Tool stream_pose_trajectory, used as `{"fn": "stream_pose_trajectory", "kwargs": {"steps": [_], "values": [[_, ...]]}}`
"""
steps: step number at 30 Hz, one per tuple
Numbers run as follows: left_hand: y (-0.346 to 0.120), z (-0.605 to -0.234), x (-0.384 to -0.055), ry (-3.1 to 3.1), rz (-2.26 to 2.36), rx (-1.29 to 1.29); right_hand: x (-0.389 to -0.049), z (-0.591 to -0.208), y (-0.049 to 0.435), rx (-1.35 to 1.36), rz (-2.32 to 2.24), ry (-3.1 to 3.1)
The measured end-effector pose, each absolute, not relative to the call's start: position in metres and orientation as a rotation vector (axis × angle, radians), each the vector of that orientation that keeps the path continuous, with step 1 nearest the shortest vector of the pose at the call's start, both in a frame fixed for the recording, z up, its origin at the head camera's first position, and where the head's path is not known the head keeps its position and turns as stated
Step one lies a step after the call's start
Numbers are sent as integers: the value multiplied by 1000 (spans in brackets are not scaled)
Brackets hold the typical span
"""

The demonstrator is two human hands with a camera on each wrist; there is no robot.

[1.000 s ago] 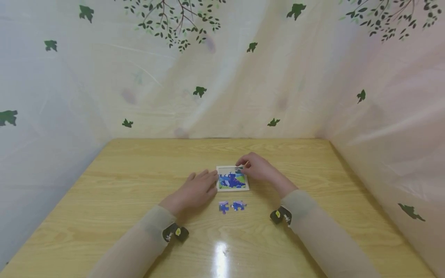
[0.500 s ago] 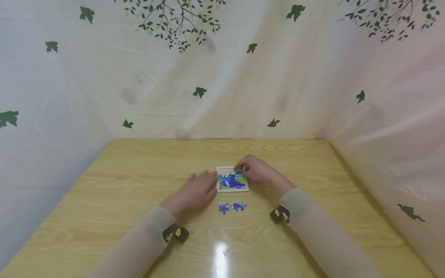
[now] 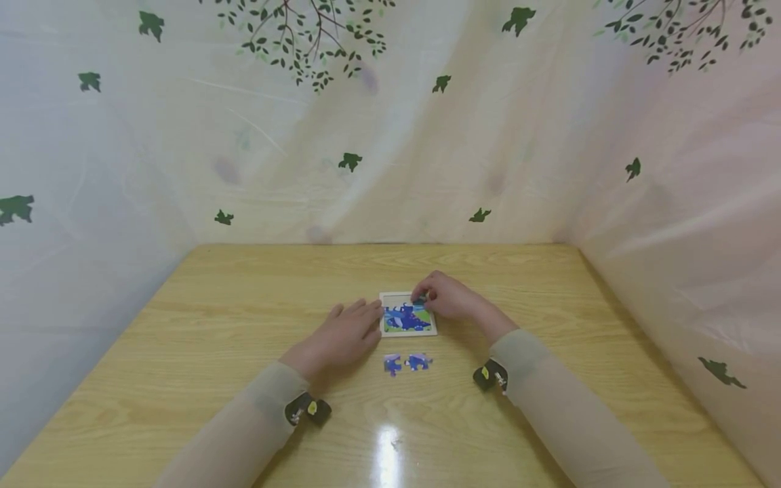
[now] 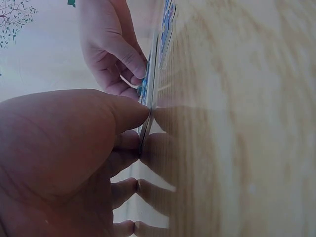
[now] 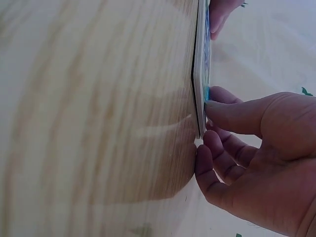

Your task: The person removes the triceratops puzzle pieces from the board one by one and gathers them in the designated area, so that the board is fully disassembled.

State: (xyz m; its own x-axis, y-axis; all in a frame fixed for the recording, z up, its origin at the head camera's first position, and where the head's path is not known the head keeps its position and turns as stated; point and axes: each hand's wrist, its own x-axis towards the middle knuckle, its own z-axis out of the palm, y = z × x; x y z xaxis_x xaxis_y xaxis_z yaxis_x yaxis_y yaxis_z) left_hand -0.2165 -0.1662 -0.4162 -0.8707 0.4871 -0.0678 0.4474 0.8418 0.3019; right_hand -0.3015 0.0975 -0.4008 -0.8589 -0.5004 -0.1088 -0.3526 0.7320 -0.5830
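A small jigsaw puzzle in a white-rimmed tray (image 3: 409, 334) lies flat on the table, its assembled part showing a blue dinosaur. My left hand (image 3: 344, 332) rests palm down at the tray's left side, fingers extended and fingertips at its rim. At the far right corner, my right hand (image 3: 451, 298) pinches a dark teal puzzle piece (image 3: 419, 300) between thumb and forefinger, low over the tray. Its other fingers curl beside the tray's edge in the right wrist view. The fingers partly hide this piece. A bare strip of tray shows along the far side, left of it.
Two loose purple-blue pieces, a left one (image 3: 392, 364) and a right one (image 3: 418, 361), lie on the wooden table (image 3: 244, 285) just in front of the tray. A pale leaf-printed curtain (image 3: 390, 135) surrounds the table at the back and sides.
My right hand has come slightly down and nearer, bringing the teal piece from the far rim into the tray's corner; in the last half second it barely moves. My left hand stays put.
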Motion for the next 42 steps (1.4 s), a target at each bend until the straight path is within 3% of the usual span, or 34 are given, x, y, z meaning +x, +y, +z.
{"fn": "stream_pose_trajectory", "kwargs": {"steps": [28, 42], "values": [[-167, -421, -219, 2889, 406, 732, -306, -406, 101, -761, -971, 2619], [-166, -421, -218, 2895, 389, 724, -286, -400, 111, -801, -1078, 2643]]}}
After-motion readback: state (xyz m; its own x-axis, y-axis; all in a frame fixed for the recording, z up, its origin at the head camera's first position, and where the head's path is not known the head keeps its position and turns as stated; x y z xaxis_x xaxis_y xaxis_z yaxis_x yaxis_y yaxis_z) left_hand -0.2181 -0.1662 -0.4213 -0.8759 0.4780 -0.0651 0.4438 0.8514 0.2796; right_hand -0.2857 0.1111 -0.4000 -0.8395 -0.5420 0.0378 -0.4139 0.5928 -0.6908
